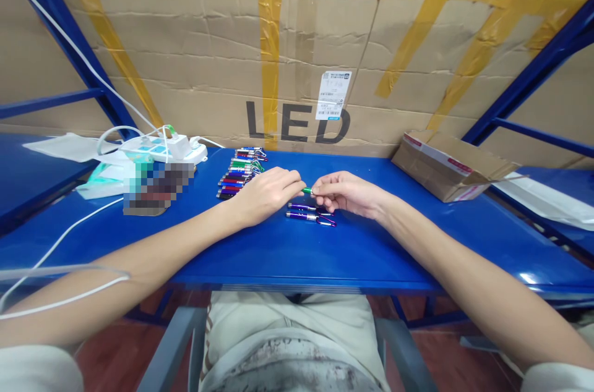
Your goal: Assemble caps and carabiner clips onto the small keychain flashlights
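Two hands close on a small green penlight above a blue counter

Nearest, the person sits at the counter [223, 259] with both forearms reaching over its near edge, a posture that probably keeps fine finger work steady. Just beyond lie two purple penlights [301, 216], side by side, their clips towards the right; the gap between them likely makes each easy to pick up singly.

Just past these, the green penlight [307, 190] is held between the two hands, around the middle of the counter. The right grip [341, 193] is closed to a pinch, thumb against fingertips, on the penlight's right end. The left grip [271, 194] comes over from the opposite side, back of the hand up, its fingers closed at the left end; how far they wrap around is hidden. Holding both ends presumably stops so slim a thing from turning.

Beyond the left grip and partly covered by it, a row of penlights [236, 180] in mixed colours lies in parallel, clips to the right, an order that seems meant to keep them from tangling.

On the left sits a white power strip [143, 148] with cables. On the far right an open cardboard box [434, 163] stands apart, leaving room for the arms. Farthest, a large taped carton [195, 64] forms a backdrop.
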Demonstrator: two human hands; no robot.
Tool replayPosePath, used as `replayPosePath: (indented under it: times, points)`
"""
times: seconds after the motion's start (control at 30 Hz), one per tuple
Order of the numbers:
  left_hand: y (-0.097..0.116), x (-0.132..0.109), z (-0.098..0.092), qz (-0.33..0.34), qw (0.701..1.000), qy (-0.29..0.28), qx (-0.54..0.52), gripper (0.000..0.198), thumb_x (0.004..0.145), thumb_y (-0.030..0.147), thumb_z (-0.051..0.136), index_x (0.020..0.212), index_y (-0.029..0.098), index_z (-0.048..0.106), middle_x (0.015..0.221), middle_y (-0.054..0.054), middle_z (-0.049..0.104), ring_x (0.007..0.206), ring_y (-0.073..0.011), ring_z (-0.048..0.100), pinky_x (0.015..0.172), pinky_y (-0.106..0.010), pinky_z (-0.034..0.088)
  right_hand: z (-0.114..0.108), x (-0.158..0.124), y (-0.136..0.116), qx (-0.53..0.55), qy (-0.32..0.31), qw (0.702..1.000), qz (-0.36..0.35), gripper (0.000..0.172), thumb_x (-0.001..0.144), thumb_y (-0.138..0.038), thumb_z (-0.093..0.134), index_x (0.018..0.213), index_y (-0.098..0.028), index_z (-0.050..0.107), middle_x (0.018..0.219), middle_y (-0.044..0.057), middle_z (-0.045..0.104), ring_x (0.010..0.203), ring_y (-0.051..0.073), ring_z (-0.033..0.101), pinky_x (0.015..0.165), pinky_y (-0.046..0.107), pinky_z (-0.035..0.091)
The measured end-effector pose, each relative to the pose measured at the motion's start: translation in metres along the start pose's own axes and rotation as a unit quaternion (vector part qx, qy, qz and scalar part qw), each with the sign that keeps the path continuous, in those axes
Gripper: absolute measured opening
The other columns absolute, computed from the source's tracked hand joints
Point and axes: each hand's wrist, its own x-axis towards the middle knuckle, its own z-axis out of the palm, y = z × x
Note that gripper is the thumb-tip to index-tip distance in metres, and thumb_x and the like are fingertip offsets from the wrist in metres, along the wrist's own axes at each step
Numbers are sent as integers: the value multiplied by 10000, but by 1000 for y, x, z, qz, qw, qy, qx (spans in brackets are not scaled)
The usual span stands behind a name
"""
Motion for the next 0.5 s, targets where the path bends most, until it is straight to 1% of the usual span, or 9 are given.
replayPosePath:
  times: [0.1, 0.17, 0.2, 0.23, 0.27, 0.3, 0.33, 0.4, 0.5]
  points:
    - [1, 1, 2, -62, 995, -2, -79, 311, 1164, 315, 460, 1201, 140, 714, 1097, -125, 740, 968, -231, 710, 874, -372, 572, -6, -2, -3, -70, -4, 997, -42, 341, 780, -451, 931, 812, -163, 750, 779, 28, 724, 611, 98, 570, 572, 235, 501]
    - [2, 2, 2, -104, 985, 4, -140, 302, 1156, 334, 490, 1218, 156, 726, 1122, -120, 741, 1015, -230, 721, 908, -376, 585, -14, -1, -3, -169, 46, 981, -88, 335, 871, -500, 832, 826, -185, 730, 767, 25, 717, 601, 121, 552, 569, 267, 454]
    - [2, 2, 2, -123, 978, 12, -167, 290, 1149, 338, 512, 1214, 163, 735, 1128, -114, 744, 1026, -227, 725, 921, -375, 589, -20, 0, -3, -239, 95, 960, -114, 305, 913, -487, 779, 840, -196, 726, 750, 23, 714, 602, 138, 554, 577, 282, 436]
    - [2, 2, 2, -141, 971, 20, -190, 276, 1140, 341, 538, 1204, 168, 744, 1129, -108, 748, 1027, -223, 728, 927, -373, 592, -27, 1, -2, -319, 157, 924, -144, 261, 942, -441, 740, 840, -202, 718, 747, 26, 719, 621, 156, 568, 601, 294, 425]
    - [2, 2, 2, -156, 965, 29, -207, 263, 1130, 343, 563, 1193, 172, 754, 1122, -102, 754, 1019, -219, 731, 929, -372, 594, -34, 3, 0, -400, 213, 876, -163, 189, 950, -380, 726, 870, -208, 726, 773, 35, 735, 671, 179, 604, 649, 304, 432]
    - [1, 2, 2, -167, 961, 37, -218, 253, 1122, 345, 584, 1181, 175, 762, 1109, -95, 759, 1005, -216, 733, 925, -373, 596, -41, 5, 1, -466, 241, 834, -171, 111, 953, -323, 712, 944, -217, 741, 814, 43, 753, 721, 201, 632, 687, 314, 434]
    - [1, 2, 3, -176, 958, 42, -223, 245, 1114, 347, 601, 1171, 177, 768, 1096, -90, 764, 993, -215, 734, 919, -375, 598, -47, 6, 3, -510, 243, 808, -168, 91, 955, -279, 697, 1011, -223, 744, 859, 47, 771, 758, 214, 653, 708, 321, 434]
    - [0, 1, 4, -188, 955, 45, -226, 232, 1103, 345, 624, 1156, 180, 778, 1077, -83, 772, 981, -217, 735, 916, -383, 598, -57, 10, 7, -551, 227, 787, -159, 113, 962, -266, 702, 1060, -224, 737, 957, 64, 792, 842, 236, 682, 744, 328, 449]
    - [-1, 1, 6, -197, 954, 41, -221, 214, 1093, 332, 643, 1151, 182, 785, 1072, -78, 780, 987, -220, 735, 924, -390, 594, -63, 14, 13, -573, 203, 781, -145, 94, 990, -309, 709, 1020, -223, 731, 1016, 81, 795, 915, 252, 696, 769, 330, 459]
